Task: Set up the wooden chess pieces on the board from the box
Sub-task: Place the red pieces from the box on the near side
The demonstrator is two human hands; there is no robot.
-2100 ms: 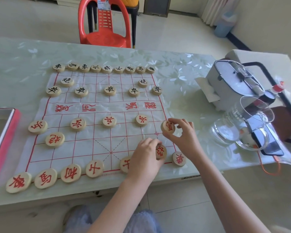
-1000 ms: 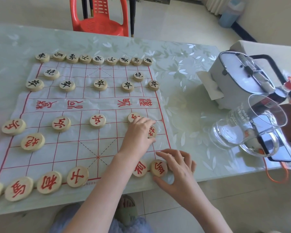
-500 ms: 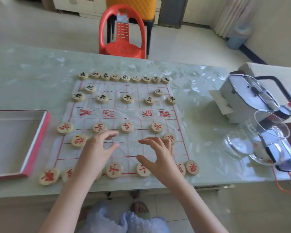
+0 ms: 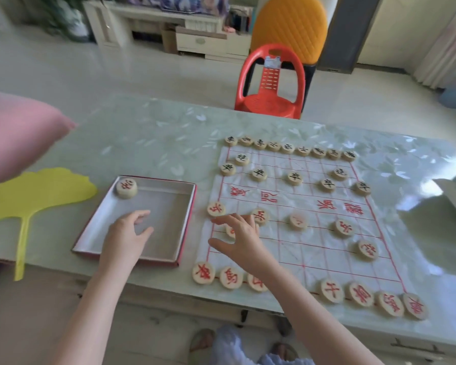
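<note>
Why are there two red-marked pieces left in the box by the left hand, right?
Not two: the head view shows a single red-marked piece in the box, at its far left corner. The left hand hovers open over the box, nearer its front.

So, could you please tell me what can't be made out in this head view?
- Red piece under the right hand: the fingers cover most of it, so its character is unreadable.
- Third piece of the near row: the right forearm hides part of it.
- Middle red soldier: glare washes out its character.
- Pink object at the left edge: blurred and cut off.
</note>
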